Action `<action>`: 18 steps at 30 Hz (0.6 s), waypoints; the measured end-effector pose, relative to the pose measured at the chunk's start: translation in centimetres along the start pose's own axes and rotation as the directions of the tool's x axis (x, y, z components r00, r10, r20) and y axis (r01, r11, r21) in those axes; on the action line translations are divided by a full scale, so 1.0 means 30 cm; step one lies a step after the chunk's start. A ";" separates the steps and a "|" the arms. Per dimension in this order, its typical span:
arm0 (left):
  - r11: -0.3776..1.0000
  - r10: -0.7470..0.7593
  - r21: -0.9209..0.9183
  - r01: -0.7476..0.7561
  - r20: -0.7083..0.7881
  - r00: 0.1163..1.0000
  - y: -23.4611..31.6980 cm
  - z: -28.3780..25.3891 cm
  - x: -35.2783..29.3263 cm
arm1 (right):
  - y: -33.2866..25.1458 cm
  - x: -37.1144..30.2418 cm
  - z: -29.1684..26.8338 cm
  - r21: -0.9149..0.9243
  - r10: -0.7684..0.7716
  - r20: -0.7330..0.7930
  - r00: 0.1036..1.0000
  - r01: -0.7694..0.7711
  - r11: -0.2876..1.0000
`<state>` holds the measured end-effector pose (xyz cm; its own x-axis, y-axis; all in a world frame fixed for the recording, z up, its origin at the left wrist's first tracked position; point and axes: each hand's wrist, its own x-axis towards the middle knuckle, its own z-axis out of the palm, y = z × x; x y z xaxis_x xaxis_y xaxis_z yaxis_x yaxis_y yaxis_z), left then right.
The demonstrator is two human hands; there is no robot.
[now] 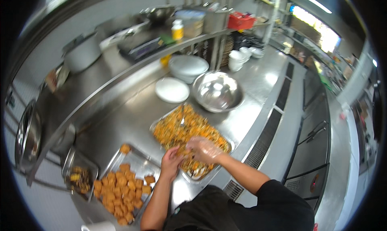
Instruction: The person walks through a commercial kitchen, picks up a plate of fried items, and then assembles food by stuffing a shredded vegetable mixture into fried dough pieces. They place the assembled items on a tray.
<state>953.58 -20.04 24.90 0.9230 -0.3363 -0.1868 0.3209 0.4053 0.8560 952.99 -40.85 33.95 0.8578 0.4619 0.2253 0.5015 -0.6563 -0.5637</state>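
My left hand point(171, 163) pinches a golden-brown fried tofu puff point(183, 152) over the near part of a metal tray of shredded vegetable filling point(169, 128). My right hand point(204, 149), in a clear plastic glove, meets it from the other side with fingers bent in against the puff. Whether filling sits in those fingers is too blurred to tell. A spoon point(182, 120) stands in the orange and yellow shreds. To the left, a second metal tray point(139, 156) bears a heap of fried tofu puffs point(119, 190), with single ones apart from the heap.
Beyond the filling are a steel bowl point(218, 91), a white plate point(172, 90) and stacked plates point(188, 67). A small metal pan point(93, 170) with dark food stands at far left. A steel shelf point(133, 65) overhangs the counter's back, bearing a pot point(82, 55) and a bottle point(177, 30).
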 end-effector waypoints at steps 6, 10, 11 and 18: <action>0.999 0.003 -0.040 -0.001 0.066 0.998 0.024 -0.003 -0.014 | 0.027 0.008 -0.018 0.205 0.048 -0.147 0.988 -0.017 0.979; 0.995 0.025 0.094 -0.038 0.135 0.991 0.020 -0.007 -0.013 | 0.023 0.007 0.016 0.222 0.180 -0.113 0.977 -0.152 0.963; 0.991 0.031 0.124 -0.047 0.132 0.991 0.017 -0.007 -0.011 | 0.022 0.005 0.030 0.195 0.188 -0.132 0.973 -0.161 0.968; 0.937 0.135 0.326 -0.130 0.006 0.991 0.032 -0.080 -0.015 | 0.124 -0.046 0.078 0.309 0.144 -0.158 0.977 -0.089 0.947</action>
<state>953.99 -17.46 24.65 0.9565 -0.2839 -0.0664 0.1117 0.1463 0.9829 953.42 -42.53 29.66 0.9279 0.2624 0.2650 0.3635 -0.4781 -0.7995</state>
